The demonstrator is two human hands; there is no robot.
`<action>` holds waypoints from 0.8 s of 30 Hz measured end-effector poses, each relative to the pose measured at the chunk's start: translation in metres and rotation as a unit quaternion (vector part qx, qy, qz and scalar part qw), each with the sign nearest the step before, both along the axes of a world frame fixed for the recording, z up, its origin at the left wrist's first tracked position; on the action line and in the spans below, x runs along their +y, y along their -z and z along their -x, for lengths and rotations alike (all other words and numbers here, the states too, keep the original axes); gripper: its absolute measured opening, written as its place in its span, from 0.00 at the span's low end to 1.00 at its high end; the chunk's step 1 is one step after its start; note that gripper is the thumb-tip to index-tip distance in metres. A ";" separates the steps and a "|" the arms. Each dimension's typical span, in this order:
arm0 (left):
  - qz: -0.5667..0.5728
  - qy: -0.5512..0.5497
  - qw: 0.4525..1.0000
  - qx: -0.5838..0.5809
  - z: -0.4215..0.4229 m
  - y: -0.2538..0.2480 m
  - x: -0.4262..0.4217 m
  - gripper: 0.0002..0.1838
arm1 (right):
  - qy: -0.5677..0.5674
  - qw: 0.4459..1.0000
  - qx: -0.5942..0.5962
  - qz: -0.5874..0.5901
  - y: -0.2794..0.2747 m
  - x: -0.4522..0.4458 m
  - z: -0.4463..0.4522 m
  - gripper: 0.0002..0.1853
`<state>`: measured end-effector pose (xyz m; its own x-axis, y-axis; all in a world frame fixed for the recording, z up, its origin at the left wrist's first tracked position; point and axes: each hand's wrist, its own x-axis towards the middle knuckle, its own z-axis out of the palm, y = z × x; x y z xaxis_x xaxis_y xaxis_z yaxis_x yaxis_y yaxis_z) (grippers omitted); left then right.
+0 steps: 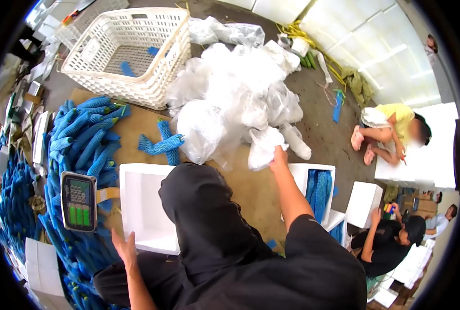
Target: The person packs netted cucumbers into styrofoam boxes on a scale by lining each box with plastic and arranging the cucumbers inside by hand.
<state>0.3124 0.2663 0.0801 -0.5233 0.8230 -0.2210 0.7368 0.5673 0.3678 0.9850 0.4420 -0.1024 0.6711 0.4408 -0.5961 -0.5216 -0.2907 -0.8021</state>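
My right hand (279, 157) is closed on a white plastic bag (263, 147) at the edge of a heap of clear bags (240, 88). My left hand (124, 247) has its fingers apart and holds nothing, near the lower left corner of an open white foam box (150, 206). That box looks empty where it shows; my hooded head and body hide its right part. Another foam box (299, 175), packed with blue-netted vegetables (319, 194), stands below and right of my right hand. Two blue-netted vegetables (168, 144) lie crossed above the first box.
Blue-netted vegetables (88, 139) are piled at left beside a scale display (78, 201). A white basket (132, 88) stands at upper left. White boxes (364, 36) are stacked at upper right. A person in yellow (403, 121) and a person in black (387, 243) sit at right.
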 end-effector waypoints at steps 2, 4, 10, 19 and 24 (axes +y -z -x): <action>-0.003 -0.069 0.996 -0.059 0.004 0.006 -0.014 0.51 | 0.016 0.996 0.058 -0.064 -0.040 0.003 0.010 0.21; -0.031 -0.159 0.974 -0.157 0.017 0.034 -0.037 0.54 | 0.012 0.995 0.059 -0.077 -0.071 0.004 0.015 0.21; 0.154 -0.351 0.799 -0.464 -0.005 0.041 -0.058 0.41 | -0.152 0.968 0.123 -0.156 -0.185 0.027 0.031 0.18; 0.113 -0.230 0.850 -0.461 -0.052 0.022 -0.056 0.33 | -0.475 0.811 -0.156 -0.305 -0.417 0.081 0.196 0.24; 0.125 -0.156 0.950 -0.239 -0.053 -0.006 -0.044 0.33 | -0.671 0.618 -0.285 -0.294 -0.447 0.097 0.291 0.20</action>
